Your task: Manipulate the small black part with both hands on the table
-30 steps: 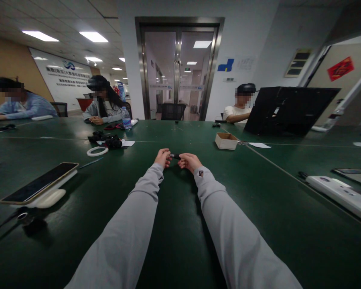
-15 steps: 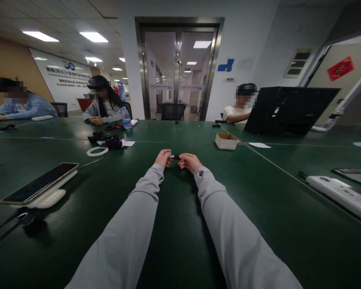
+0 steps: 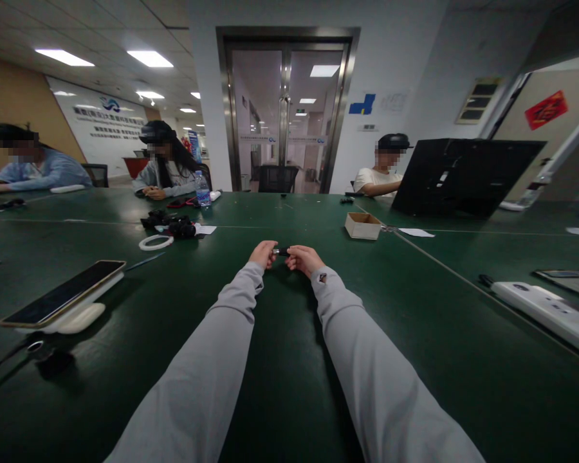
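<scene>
Item held: a small dark cylindrical part (image 3: pixel 282 251), pinched at its two ends between my left hand (image 3: pixel 263 253) and my right hand (image 3: pixel 303 258). Both hands were closed on it, fingertips curled in; it sat level between them, just above the green bench (image 3: pixel 280 360) at its middle. The part was too small to make out in detail. My grey sleeves (image 3: pixel 207 360) ran from the near edge up to the wrists.

Left side of the bench: a phone (image 3: pixel 62 292) lay face up on a white stand (image 3: pixel 80 316), tilted, well apart from my hands. Nearer me, a small dark object with a ring (image 3: pixel 41 350). Farther off, a white ring (image 3: pixel 156 242), just beside a heap of black parts (image 3: pixel 171 224), with a water bottle (image 3: pixel 202 189) beyond that.

Right side of the bench: a small open cardboard box (image 3: pixel 363 226), a sheet of paper (image 3: pixel 416 233) near it, a large black panel (image 3: pixel 463 175) standing tilted, and a long white device (image 3: pixel 545 308) near the right edge.

Others present: three persons seated at the far side, one at far left (image 3: pixel 26 170), one beside the bottle (image 3: pixel 166 173), one behind the panel (image 3: pixel 381 180). Glass double doors (image 3: pixel 287 112) stood behind them.
</scene>
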The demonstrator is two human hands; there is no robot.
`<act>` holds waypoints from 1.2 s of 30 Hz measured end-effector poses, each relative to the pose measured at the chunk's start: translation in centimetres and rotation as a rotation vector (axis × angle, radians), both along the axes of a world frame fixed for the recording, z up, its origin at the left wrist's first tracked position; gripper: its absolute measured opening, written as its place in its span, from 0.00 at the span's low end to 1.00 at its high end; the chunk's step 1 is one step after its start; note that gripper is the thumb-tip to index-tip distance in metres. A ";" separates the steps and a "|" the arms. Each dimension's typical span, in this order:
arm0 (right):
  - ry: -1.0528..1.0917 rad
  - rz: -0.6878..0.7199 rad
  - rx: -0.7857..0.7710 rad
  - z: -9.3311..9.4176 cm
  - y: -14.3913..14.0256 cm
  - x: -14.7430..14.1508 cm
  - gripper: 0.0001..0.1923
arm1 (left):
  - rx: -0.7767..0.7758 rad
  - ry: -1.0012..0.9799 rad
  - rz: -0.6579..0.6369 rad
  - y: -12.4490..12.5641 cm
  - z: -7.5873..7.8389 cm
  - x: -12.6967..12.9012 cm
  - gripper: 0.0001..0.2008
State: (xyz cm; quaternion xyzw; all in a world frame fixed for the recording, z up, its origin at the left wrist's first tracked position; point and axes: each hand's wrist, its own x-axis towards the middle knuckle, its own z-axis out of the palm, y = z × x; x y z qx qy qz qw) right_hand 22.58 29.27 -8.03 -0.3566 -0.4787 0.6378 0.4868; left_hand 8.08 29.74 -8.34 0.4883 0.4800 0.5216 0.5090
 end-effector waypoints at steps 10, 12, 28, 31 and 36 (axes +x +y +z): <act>-0.008 0.012 0.008 0.1 0.0 0.0 0.05 | 0.037 0.065 0.008 0.5 -0.5 -0.1 0.14; -0.012 0.010 0.006 0.0 0.1 0.0 0.05 | 0.038 0.072 0.030 0.4 -0.4 -0.1 0.14; -0.010 0.004 -0.002 0.1 -0.1 0.0 0.03 | 0.042 0.095 -0.079 -0.4 0.2 0.0 0.11; -0.014 0.009 -0.002 0.1 0.0 0.0 0.03 | 0.026 0.066 -0.053 -0.3 0.1 0.0 0.07; -0.012 0.012 0.006 0.1 0.0 0.0 0.02 | 0.045 0.052 -0.012 -0.2 -0.1 0.0 0.07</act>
